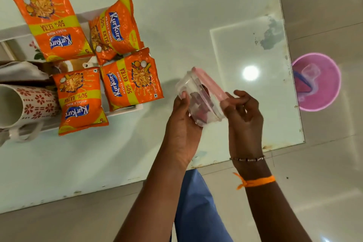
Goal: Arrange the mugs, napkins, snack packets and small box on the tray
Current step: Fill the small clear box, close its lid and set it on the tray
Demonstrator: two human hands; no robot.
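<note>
A small clear plastic box [200,100] with a pink lid is held tilted above the glass table, right of the tray. My left hand [182,124] grips its underside and my right hand [243,116] holds the lid edge. Reddish contents show through its wall. Several orange snack packets [131,80] lie on the white tray [125,111] at the left. A white mug [27,104] with red flowers lies on its side at the tray's left end. A folded napkin [19,70] sits behind the mug.
The glass table [196,15] ends at the right and near me. A pink plastic basket [322,82] stands on the floor to the right. My blue-clad leg [196,212] is under the table edge.
</note>
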